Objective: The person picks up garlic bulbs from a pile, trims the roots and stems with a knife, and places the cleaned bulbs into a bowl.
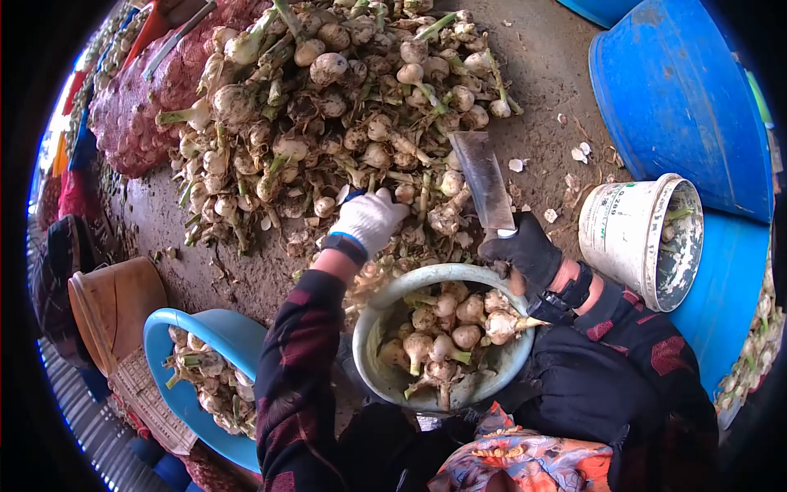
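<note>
A heap of garlic bulbs with cut stalks (328,123) lies on the ground in front of me. My left hand (369,220), in a white glove, is at the near edge of this heap with its fingers curled down among the bulbs. What is in those fingers is hidden. My right hand (525,252), in a black glove, is closed round the handle of a broad-bladed knife (482,180), its blade pointing away from me. Below my hands, a pale round basin (366,361) stands between my legs with several garlic bulbs (443,336) in it.
To the left are a light-blue basin (157,353) holding garlic and a brown bucket (123,303). On the right, a white bucket (615,225) lies tilted beside large blue tubs (680,90). Pink mesh sacks (139,123) sit at the back left. Peel scraps (580,153) dot the ground.
</note>
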`<state>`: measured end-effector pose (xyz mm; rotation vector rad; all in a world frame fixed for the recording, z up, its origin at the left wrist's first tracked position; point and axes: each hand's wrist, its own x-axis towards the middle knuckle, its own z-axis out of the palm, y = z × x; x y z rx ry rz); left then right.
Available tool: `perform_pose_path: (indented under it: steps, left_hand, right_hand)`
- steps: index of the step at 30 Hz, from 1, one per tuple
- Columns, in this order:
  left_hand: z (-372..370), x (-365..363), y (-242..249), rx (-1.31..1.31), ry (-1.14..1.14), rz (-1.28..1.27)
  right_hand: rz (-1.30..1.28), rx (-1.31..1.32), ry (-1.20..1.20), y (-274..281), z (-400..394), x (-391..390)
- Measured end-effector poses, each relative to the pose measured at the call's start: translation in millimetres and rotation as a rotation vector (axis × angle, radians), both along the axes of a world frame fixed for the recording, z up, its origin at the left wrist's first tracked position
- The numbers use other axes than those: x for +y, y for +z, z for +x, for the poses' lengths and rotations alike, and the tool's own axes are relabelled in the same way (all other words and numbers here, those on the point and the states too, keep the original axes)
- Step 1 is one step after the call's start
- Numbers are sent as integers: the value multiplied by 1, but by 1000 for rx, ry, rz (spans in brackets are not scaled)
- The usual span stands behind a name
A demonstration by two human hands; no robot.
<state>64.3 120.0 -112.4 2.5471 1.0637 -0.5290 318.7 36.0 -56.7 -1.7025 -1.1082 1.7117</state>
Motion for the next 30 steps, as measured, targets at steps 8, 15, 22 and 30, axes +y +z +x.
perform_pose_path:
  steps: [8,15,22,30]
  left_hand:
    - [-25,-17,8,-843,578,-41]
    - [-26,-56,40,-1248,1045,-794]
    - [2,-94,88,-1434,973,-741]
    - [3,-88,95,-1162,1196,-1328]
  right_hand:
    - [10,48,-67,14,0,2]
    - [542,-290,390,38,-32,5]
    - [923,-395,665,44,-45,7]
    - [923,-358,746,30,-37,3]
